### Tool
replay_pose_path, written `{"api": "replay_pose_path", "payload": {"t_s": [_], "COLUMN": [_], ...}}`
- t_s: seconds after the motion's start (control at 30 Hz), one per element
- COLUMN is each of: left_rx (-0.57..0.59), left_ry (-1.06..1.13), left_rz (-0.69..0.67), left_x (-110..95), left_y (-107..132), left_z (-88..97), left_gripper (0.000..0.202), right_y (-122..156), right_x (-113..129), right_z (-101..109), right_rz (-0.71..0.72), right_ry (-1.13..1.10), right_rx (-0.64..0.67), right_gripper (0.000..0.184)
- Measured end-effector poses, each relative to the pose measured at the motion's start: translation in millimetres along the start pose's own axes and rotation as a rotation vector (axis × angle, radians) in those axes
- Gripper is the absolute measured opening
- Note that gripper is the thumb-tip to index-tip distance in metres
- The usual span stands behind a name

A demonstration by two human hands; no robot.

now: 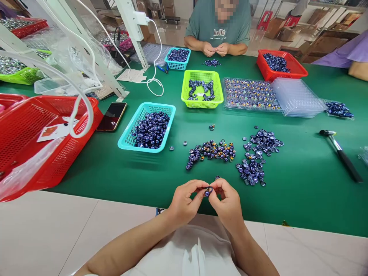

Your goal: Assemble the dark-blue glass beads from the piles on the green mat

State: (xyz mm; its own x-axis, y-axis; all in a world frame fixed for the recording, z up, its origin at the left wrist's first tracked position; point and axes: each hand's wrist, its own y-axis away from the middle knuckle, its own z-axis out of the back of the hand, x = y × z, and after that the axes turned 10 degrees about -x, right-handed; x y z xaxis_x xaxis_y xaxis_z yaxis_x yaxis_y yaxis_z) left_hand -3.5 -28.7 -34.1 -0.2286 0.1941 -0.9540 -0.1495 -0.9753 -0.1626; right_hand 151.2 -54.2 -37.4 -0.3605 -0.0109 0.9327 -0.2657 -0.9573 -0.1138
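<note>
Close to the table's front edge, my left hand (pixel 187 199) and my right hand (pixel 226 201) meet, both closed in a pinch on one small dark blue ring-shaped piece (pixel 207 191). A shiny bead-like part shows on it, while the fingertips hide some of its edge. Beyond my hands lies a pile of dark blue rings (pixel 212 150), some with orange glints. To the right are two heaps of small dark blue round caps (pixel 263 142). A turquoise basket (pixel 122 143) at the left holds many dark blue rings.
Across the green table (pixel 301 184) sits a co-worker (pixel 218 27), hands together. A lime basket (pixel 186 99), a clear tray of pieces (pixel 251 94) and a red basket (pixel 299 71) stand farther back. A hammer (pixel 342 153) lies right; a phone (pixel 112 116) and large red basket (pixel 71 153) are left.
</note>
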Motion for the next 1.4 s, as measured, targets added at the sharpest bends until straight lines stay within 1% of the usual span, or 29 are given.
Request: {"api": "replay_pose_path", "payload": {"t_s": [0.07, 0.13, 0.17, 0.2, 0.23, 0.3, 0.33, 0.37, 0.43, 0.53, 0.6, 0.63, 0.7, 0.73, 0.8, 0.87, 0.97, 1.03, 1.1, 1.17, 1.27, 1.33, 1.4], "left_rx": [0.044, 0.077, 0.077, 0.066, 0.046, -0.002, -0.024, -0.041, -0.068, -0.087, -0.088, -0.088, -0.095, -0.102, -0.123, -0.133, -0.128, -0.132, -0.135, -0.134, -0.129, -0.119, -0.103], "left_ry": [0.017, 0.073, 0.117, 0.166, 0.216, 0.302, 0.337, 0.367, 0.428, 0.511, 0.549, 0.565, 0.594, 0.606, 0.631, 0.665, 0.717, 0.738, 0.742, 0.732, 0.717, 0.703, 0.682], "left_rz": [0.045, 0.133, 0.189, 0.248, 0.306, 0.405, 0.444, 0.476, 0.530, 0.595, 0.622, 0.630, 0.636, 0.638, 0.643, 0.653, 0.649, 0.636, 0.625, 0.618, 0.614, 0.616, 0.620], "left_x": [3, 5, 6, 7, 7, 6, 5, 3, 1, 0, 1, 2, 4, 4, 3, 1, -3, -5, -6, -6, -6, -6, -7], "left_y": [0, 0, 0, -1, -3, -7, -10, -13, -18, -22, -22, -22, -21, -21, -21, -20, -20, -19, -18, -17, -17, -18, -19], "left_z": [-1.5, -3.6, -4.6, -5.5, -6.1, -6.1, -5.6, -4.7, -2.7, -0.1, 0.7, 0.7, 0.1, -0.5, -2.3, -4.4, -7.1, -8.0, -8.3, -8.2, -7.1, -5.6, -3.7], "left_gripper": [0.016, 0.015, 0.015, 0.015, 0.015, 0.015, 0.015, 0.016, 0.019, 0.026, 0.028, 0.029, 0.029, 0.028, 0.027, 0.027, 0.027, 0.026, 0.025, 0.024, 0.023, 0.022, 0.023], "right_y": [-5, -13, -19, -26, -34, -49, -56, -62, -72, -78, -75, -71, -60, -53, -38, -24, -10, -6, -4, -3, -3, -4, -5], "right_x": [-1, -5, -8, -12, -18, -29, -35, -40, -49, -53, -50, -46, -36, -30, -17, -8, -4, -5, -7, -8, -8, -7, -7], "right_z": [10, 25, 34, 44, 52, 67, 72, 76, 79, 77, 73, 71, 63, 59, 47, 33, 15, 5, -1, -4, -5, -3, 0], "right_rz": [0.066, 0.170, 0.222, 0.273, 0.330, 0.412, 0.442, 0.469, 0.513, 0.545, 0.548, 0.549, 0.535, 0.516, 0.417, 0.319, 0.141, -0.005, -0.126, -0.188, -0.167, -0.106, -0.019], "right_ry": [0.048, 0.118, 0.167, 0.251, 0.370, 0.643, 0.768, 0.872, 1.018, 1.107, 1.067, 0.999, 0.770, 0.614, 0.333, 0.109, -0.130, -0.212, -0.243, -0.241, -0.186, -0.150, -0.138], "right_rx": [0.081, 0.201, 0.232, 0.193, 0.124, -0.004, -0.040, -0.057, -0.043, -0.026, -0.047, -0.059, -0.062, -0.056, -0.021, -0.006, -0.040, -0.082, -0.116, -0.138, -0.154, -0.146, -0.107], "right_gripper": [0.009, 0.012, 0.013, 0.014, 0.015, 0.020, 0.022, 0.023, 0.021, 0.019, 0.020, 0.020, 0.019, 0.018, 0.016, 0.015, 0.010, 0.008, 0.009, 0.012, 0.015, 0.015, 0.014]}}
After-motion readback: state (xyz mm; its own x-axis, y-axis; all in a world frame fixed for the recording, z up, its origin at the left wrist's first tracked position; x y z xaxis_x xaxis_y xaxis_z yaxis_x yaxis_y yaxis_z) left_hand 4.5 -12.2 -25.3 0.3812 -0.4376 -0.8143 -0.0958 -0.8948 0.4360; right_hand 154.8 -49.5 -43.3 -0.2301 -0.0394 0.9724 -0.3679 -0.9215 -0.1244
